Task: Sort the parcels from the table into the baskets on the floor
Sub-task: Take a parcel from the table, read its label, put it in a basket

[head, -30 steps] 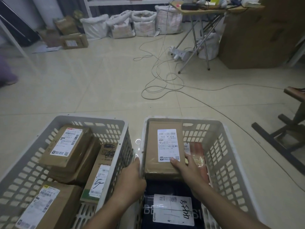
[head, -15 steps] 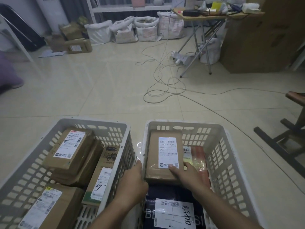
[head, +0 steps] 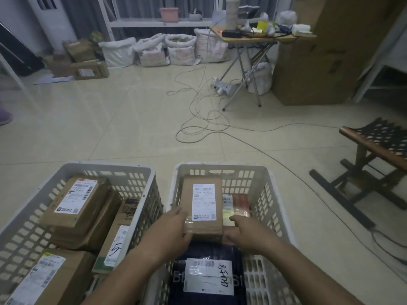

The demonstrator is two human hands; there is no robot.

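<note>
Two white slatted baskets stand side by side on the floor. In the right basket [head: 274, 186] a brown cardboard parcel [head: 203, 208] with a white label lies on a dark blue bag parcel [head: 209, 276] and a red-wrapped pack [head: 240, 205]. My left hand [head: 169, 234] holds the brown parcel's near left corner, fingers lying over its top. At the near right corner my right hand [head: 244, 232] grips it, fingertips against its right edge. The left basket [head: 152, 175] holds several brown labelled boxes [head: 74, 199].
Loose cables [head: 198, 119] snake over the tiled floor beyond the baskets. A wooden folding stool [head: 374, 164] stands to the right. At the back are a folding table [head: 253, 40], a tall cardboard box [head: 319, 51] and white sacks [head: 154, 51].
The brown parcel has sunk lower into the right basket. My right hand slid off the label to the parcel's right edge. The view has tilted up toward the room.
</note>
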